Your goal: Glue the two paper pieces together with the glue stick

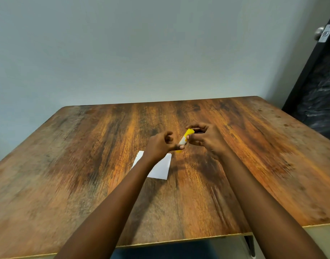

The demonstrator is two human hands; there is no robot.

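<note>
A yellow and white glue stick (184, 139) is held tilted above the middle of the wooden table (85, 165). My left hand (160, 144) pinches its lower yellow end between thumb and finger. My right hand (205, 137) grips its upper part, fingers curled around the yellow end. White paper (160, 168) lies flat on the table just below my left wrist, partly hidden by my forearm. I cannot tell whether it is one sheet or two stacked.
The table's far edge meets a pale wall (141, 53). A dark door (317, 94) with a round metal knob (320, 33) stands at the right. The table's near edge runs across the bottom of the view.
</note>
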